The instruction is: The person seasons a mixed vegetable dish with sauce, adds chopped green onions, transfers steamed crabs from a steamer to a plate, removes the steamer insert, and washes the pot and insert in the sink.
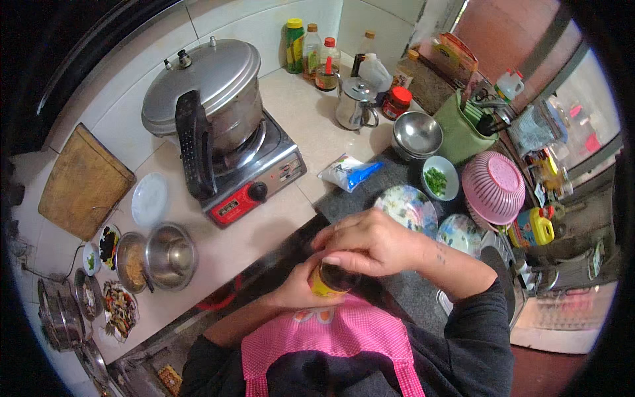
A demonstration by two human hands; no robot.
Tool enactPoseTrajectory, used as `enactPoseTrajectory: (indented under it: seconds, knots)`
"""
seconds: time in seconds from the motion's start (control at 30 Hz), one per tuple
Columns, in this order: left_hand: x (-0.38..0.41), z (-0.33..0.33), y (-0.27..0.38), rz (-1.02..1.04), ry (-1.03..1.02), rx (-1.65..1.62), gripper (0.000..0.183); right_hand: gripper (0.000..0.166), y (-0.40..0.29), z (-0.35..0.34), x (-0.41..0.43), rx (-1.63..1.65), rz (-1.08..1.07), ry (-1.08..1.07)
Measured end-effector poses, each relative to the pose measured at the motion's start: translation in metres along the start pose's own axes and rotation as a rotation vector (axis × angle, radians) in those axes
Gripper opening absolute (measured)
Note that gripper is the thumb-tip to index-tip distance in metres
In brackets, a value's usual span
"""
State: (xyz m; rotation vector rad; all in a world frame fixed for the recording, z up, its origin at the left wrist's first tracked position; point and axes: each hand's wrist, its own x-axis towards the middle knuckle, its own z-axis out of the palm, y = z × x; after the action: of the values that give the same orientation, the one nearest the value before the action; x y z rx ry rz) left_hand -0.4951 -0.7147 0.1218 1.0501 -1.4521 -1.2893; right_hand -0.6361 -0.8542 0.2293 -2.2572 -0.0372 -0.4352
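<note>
Close in front of the pink checked apron (pixel 327 322), my left hand (pixel 290 293) is wrapped around a small jar (pixel 325 289) with a yellow label. My right hand (pixel 374 243) comes over from the right and grips the jar's dark round top (pixel 340 278), its thumb lying across it. Fingers of both hands hide much of the jar, so whether its top is loose cannot be told. Beyond my right hand lie a floral plate (pixel 407 206) and a white and blue plastic packet (pixel 349 172).
A large pressure cooker (pixel 223 114) stands on a single burner (pixel 258 183), its black handle jutting toward me. Steel bowls (pixel 171 255) and dishes of food (pixel 119 310) fill the left counter. At right are a bowl of chopped greens (pixel 439 178) and a pink colander (pixel 493 188).
</note>
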Motion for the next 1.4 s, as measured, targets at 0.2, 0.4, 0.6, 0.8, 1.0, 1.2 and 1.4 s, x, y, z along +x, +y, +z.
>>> enactPoseTrajectory:
  seconds: [0.2, 0.4, 0.6, 0.8, 1.0, 1.2, 1.4]
  knots:
    - [0.026, -0.009, -0.016, 0.081, 0.148, 0.094, 0.076, 0.024, 0.021, -0.015, 0.011, -0.262, 0.058, 0.141]
    - [0.060, -0.025, -0.005, 0.195, 0.365, 0.205, 0.084, 0.033, -0.002, -0.067, 0.035, -0.448, 0.245, -0.013]
    - [0.095, -0.050, 0.038, 0.336, 0.519, 0.268, 0.095, 0.030, 0.010, -0.153, 0.081, -0.373, 0.370, 0.250]
    - [0.114, -0.018, 0.146, 0.679, -0.425, -0.713, 0.073, 0.032, 0.069, -0.284, 0.141, -0.977, 0.060, 0.624]
    - [0.139, 0.012, 0.181, 0.895, -0.454, -1.306, 0.081, 0.039, 0.183, -0.363, 0.196, -1.345, 0.352, 0.733]
    - [0.202, -0.017, 0.135, 1.058, -0.318, -1.116, 0.108, 0.037, 0.329, -0.356, 0.225, -1.246, 0.467, 0.648]
    - [0.205, -0.058, 0.104, 0.718, -0.165, -1.041, 0.094, 0.038, 0.461, -0.354, 0.209, -1.142, 0.658, 0.441]
